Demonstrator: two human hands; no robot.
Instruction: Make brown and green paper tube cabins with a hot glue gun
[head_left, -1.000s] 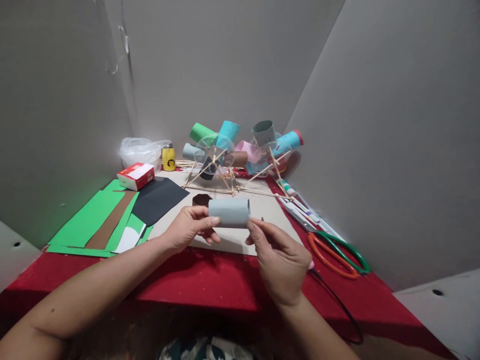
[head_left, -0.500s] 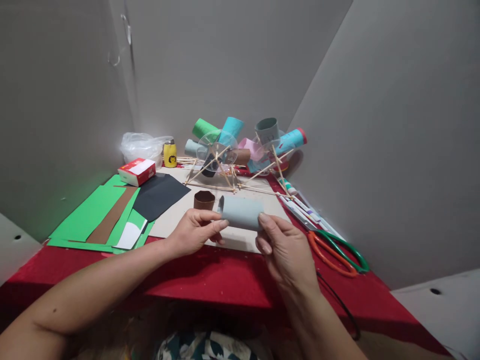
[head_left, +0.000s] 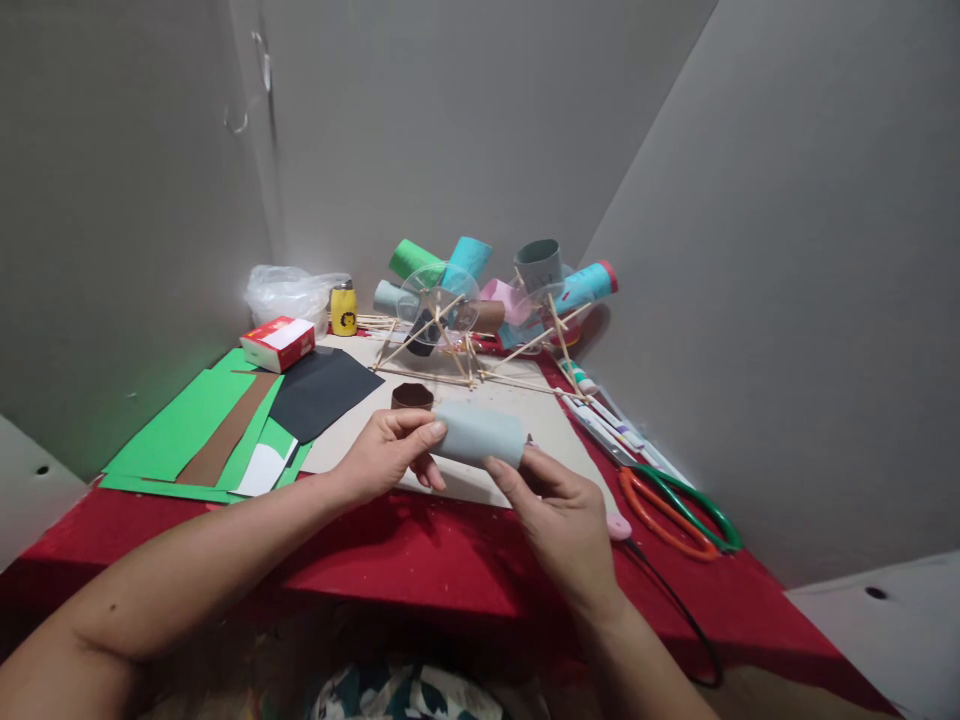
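A pale grey-blue paper tube [head_left: 480,434] lies sideways in the air between my two hands, above the front of a beige board. My left hand [head_left: 391,452] pinches its left end between thumb and fingers. At the other end, my right hand [head_left: 562,510] grips the rim, with the thumb on the near side and fingers behind. Just behind my left fingers stands a brown tube [head_left: 412,396], open at the top. Farther back is a wheel model of wooden sticks, a clear plastic disc [head_left: 448,290] and coloured tubes.
Green sheets [head_left: 176,420], a black sheet [head_left: 319,390] and a red box [head_left: 277,344] lie at the left. A yellow container [head_left: 343,308] stands behind them. Scissors [head_left: 675,510] and markers lie at the right, near a pink-ended tool [head_left: 619,526] with a black cord.
The paper tube has turned slightly, so its open left end no longer shows. My right hand has shifted left and down, uncovering the pink-ended tool.
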